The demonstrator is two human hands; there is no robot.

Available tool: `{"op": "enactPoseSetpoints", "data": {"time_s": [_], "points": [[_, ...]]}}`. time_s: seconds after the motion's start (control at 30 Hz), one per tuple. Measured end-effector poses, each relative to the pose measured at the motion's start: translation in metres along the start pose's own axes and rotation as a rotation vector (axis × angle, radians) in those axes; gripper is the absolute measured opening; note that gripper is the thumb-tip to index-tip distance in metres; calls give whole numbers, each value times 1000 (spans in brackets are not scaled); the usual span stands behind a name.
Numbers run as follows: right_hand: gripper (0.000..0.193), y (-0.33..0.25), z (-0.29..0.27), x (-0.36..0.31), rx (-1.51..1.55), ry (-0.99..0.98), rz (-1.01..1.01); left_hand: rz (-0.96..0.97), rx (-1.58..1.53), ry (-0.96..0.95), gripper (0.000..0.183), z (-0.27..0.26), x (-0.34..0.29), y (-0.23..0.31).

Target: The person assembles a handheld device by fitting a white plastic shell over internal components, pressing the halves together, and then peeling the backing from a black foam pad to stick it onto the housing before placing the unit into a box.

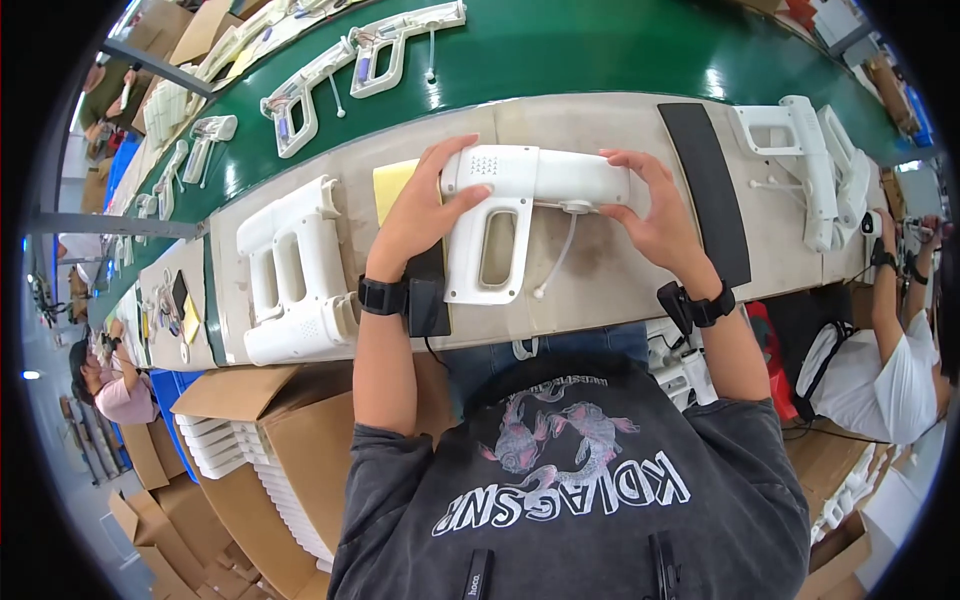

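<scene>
Between my two hands lies a white gun-shaped plastic housing [580, 178], its barrel running left to right and its looped handle toward me. My left hand [425, 205] grips the rear end, thumb below the dotted vent holes. My right hand [655, 215] closes around the front end, fingers on top and thumb underneath. From the barrel's underside, near a small round fitting, hangs a thin white tube [562, 262] with a small tip. A yellow sheet [394, 184] and a black strip lie partly hidden by my left hand and the housing.
White housings [295, 275] lie at left on the beige worktop [600, 300]; more [812, 175] lie at right, past a black strip [705, 190]. Open shells [400, 50] sit on the green surface [560, 50] beyond. Cardboard boxes [305, 430] stand at lower left. Other people work on both sides.
</scene>
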State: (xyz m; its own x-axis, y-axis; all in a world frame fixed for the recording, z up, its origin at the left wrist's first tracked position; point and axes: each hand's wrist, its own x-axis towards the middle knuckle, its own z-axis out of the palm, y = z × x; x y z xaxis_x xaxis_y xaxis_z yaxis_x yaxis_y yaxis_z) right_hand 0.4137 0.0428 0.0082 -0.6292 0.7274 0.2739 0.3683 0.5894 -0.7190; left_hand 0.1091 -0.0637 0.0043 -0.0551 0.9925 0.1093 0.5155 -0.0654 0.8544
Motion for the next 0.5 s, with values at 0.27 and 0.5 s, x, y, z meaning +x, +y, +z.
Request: {"op": "enactPoseSetpoints", "data": {"time_s": [0.27, 0.5], "points": [[58, 18, 10, -3, -17, -58, 46, 5, 58, 6, 55, 14, 5, -12], [57, 34, 10, -2, -209, -59, -74, -118, 79, -42, 56, 12, 7, -3]]}}
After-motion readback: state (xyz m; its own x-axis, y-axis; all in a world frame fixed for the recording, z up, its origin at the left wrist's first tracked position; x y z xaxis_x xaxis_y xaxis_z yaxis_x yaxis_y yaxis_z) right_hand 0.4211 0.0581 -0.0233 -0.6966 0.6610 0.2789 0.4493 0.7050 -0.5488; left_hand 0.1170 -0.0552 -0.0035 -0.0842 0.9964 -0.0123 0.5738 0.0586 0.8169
